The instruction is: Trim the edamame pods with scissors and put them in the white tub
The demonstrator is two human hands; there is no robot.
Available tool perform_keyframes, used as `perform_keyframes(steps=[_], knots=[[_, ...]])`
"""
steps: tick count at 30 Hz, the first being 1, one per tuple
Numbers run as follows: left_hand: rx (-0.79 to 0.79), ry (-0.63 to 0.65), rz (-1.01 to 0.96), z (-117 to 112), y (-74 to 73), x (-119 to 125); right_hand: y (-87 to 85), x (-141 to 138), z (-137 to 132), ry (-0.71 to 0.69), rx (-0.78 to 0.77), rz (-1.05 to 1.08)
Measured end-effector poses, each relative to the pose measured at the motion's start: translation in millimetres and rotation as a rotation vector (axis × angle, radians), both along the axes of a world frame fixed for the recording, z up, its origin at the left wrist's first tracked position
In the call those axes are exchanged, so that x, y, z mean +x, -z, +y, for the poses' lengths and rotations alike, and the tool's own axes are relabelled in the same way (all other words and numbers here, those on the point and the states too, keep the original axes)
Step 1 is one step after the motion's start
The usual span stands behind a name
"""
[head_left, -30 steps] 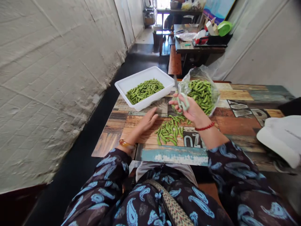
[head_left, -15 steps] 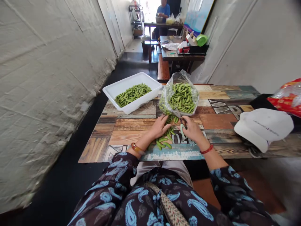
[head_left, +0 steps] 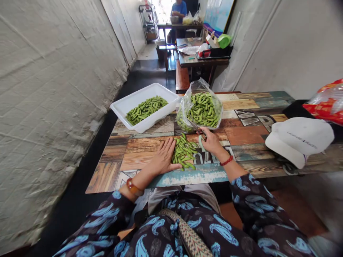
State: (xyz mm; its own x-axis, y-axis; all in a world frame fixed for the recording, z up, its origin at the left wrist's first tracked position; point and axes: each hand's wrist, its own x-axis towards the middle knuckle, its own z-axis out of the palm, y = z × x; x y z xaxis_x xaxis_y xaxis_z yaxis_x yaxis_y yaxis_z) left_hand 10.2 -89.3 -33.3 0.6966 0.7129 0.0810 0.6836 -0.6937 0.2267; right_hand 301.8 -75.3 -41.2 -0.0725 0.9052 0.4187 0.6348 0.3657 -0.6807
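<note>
A rough, whitish wall lines the dark floor, with a table, bench and bright light beyond.

You wear a dark, long-sleeved top printed with light-blue paisley, pale trousers, a strap (zigzag-patterned), 1 amber bangle, left, and 1 red bracelet, right.
</note>
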Motion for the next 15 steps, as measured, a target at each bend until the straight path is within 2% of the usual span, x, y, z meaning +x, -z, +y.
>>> perform_keyframes(steps=[5, 7, 9, 12, 15], knots=[[0.029, -0.022, -0.066, 6.5, 0.0, 67.8, -1.5, 13.8, 23.3, 0.097, -0.044, 0.118], [0.020, -0.057, -0.111, 7.5, -0.9, 92.7, -3.7, 22.2, 28.0, 0.158, -0.057, 0.139], [-0.003, -0.025, -0.186, 9.9, -1.8, 111.2, -5.3, 33.2, 27.2, 0.203, -0.057, 0.201], [-0.050, -0.001, -0.375, 20.6, -4.3, 118.5, -6.5, 51.0, 9.2, 0.255, -0.037, 0.299], [-0.038, -0.161, -0.548, 39.6, -7.6, 103.8, -7.7, 58.9, -29.1, 0.375, -0.035, 0.235]])
